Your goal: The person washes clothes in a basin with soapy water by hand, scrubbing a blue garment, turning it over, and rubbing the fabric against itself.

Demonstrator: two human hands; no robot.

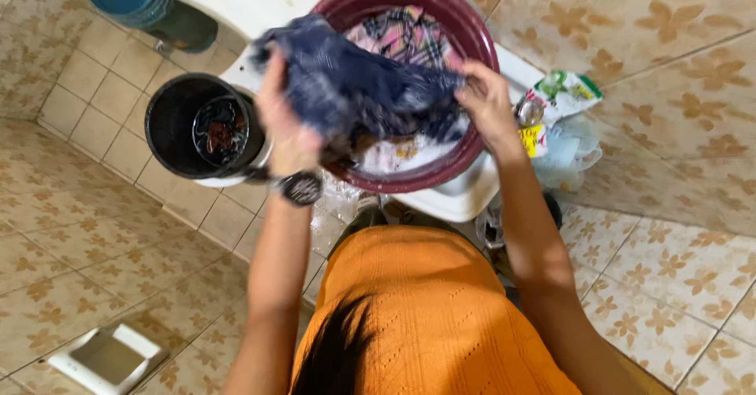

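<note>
A dark blue cloth [354, 88], judged wet, limp and heavy, is held bunched over the maroon basin [472, 29], left-hand [287, 123] and right-hand [488, 103] fingers pinching its opposite ends.

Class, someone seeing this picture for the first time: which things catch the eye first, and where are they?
At top centre, the left hand and right hand grip a wet dark blue cloth over a round maroon plastic basin holding plaid laundry. A black bucket stands to its left on the patterned tile floor.
</note>
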